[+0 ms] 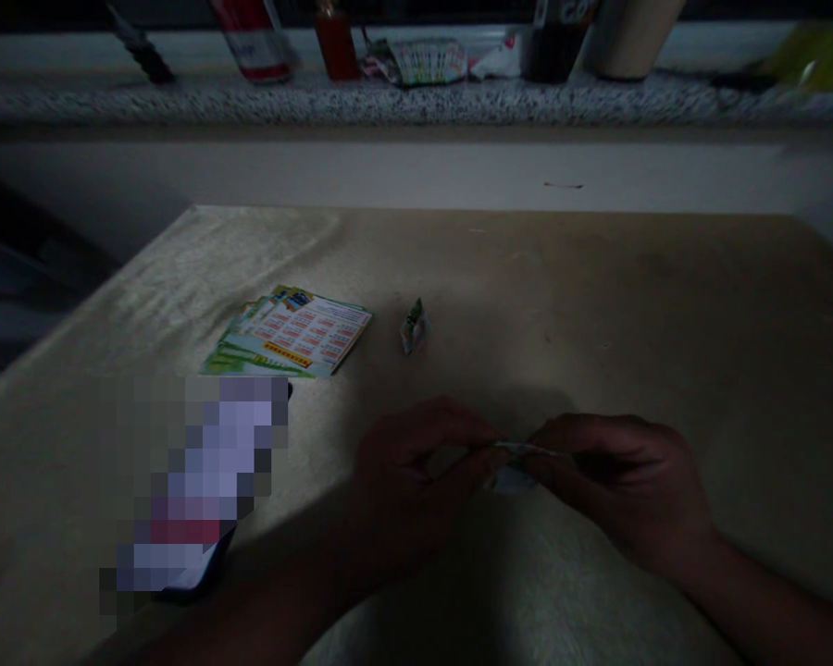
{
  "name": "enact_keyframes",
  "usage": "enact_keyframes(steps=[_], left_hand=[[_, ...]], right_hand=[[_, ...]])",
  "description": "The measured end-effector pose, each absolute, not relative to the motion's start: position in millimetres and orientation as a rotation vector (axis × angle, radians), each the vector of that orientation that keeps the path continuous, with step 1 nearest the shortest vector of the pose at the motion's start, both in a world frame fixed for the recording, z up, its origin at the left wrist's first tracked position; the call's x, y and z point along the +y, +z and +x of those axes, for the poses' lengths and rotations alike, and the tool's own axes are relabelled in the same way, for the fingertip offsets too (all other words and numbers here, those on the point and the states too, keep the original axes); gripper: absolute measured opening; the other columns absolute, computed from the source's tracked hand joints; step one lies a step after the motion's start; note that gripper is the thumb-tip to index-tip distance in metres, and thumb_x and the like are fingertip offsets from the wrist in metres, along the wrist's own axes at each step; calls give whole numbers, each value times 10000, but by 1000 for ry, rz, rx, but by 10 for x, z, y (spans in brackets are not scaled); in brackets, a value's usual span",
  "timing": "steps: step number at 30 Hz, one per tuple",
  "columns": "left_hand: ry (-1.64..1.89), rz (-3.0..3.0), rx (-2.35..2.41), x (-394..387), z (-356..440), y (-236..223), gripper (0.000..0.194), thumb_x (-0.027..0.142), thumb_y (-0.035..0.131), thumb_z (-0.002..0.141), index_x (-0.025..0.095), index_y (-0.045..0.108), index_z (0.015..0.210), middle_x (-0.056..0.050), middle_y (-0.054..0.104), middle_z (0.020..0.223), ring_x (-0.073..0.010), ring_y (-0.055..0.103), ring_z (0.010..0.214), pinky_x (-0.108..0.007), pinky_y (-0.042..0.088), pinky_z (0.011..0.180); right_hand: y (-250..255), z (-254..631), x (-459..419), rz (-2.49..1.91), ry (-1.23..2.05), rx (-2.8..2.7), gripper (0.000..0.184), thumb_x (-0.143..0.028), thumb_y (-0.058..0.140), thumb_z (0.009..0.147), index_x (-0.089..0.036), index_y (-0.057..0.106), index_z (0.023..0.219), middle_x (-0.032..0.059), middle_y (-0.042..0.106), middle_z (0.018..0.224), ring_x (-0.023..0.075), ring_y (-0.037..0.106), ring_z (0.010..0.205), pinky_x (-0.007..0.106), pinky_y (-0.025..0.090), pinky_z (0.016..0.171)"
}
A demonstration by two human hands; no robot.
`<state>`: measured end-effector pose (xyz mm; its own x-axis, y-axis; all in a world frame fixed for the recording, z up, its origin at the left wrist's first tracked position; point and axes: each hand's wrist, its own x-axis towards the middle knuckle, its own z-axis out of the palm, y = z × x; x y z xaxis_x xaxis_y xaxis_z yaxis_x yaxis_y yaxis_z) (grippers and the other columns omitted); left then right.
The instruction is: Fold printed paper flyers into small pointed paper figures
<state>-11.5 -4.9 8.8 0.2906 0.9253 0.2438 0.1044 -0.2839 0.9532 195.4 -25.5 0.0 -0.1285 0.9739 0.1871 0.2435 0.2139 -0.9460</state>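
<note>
Between my two hands is a small piece of folded paper [515, 476], pale and seen nearly edge-on in dim light. My left hand [416, 467] pinches its left end with thumb and fingertips. The right end is pinched the same way by my right hand [628, 481]. Beyond my hands on the table lies a small folded paper piece [413, 328], green and whitish, with a pointed tip. To its left rests a fanned stack of printed calendar cards [305, 328] with green edges and red-orange number blocks.
A phone [215, 499] with a blurred-out screen lies on the table [597, 305] beside my left forearm. On the speckled ledge [180, 106] behind stand a red-and-white can [256, 42], a dark bottle [555, 42], a beige container [631, 37] and crumpled packaging [427, 60].
</note>
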Motion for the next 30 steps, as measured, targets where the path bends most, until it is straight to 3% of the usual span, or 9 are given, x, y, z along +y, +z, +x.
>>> enact_keyframes(steps=[14, 21, 30], left_hand=[[969, 1507, 1063, -5, -105, 16, 49, 160, 753, 747, 155, 730, 705, -5, 694, 629, -111, 620, 552, -201, 476, 524], [829, 1651, 1062, 43, -156, 69, 31, 173, 750, 714, 151, 735, 697, -6, 710, 612, -114, 624, 549, -199, 472, 540], [603, 1713, 961, 108, -191, 123, 90, 207, 726, 816, 152, 765, 757, 8, 704, 635, -103, 605, 566, -186, 440, 544]], right_hand=[[66, 1944, -229, -1157, 1086, -1549, 126, -293, 799, 831, -210, 811, 736, 13, 767, 611, 135, 692, 492, 187, 528, 435], [20, 1971, -204, -1161, 1008, -1661, 39, -188, 808, 803, -190, 803, 765, 11, 771, 631, 122, 684, 496, 183, 519, 455], [6, 1964, -207, -1093, 1017, -1767, 41, -184, 776, 837, -186, 789, 798, 5, 742, 639, 106, 653, 514, 185, 490, 476]])
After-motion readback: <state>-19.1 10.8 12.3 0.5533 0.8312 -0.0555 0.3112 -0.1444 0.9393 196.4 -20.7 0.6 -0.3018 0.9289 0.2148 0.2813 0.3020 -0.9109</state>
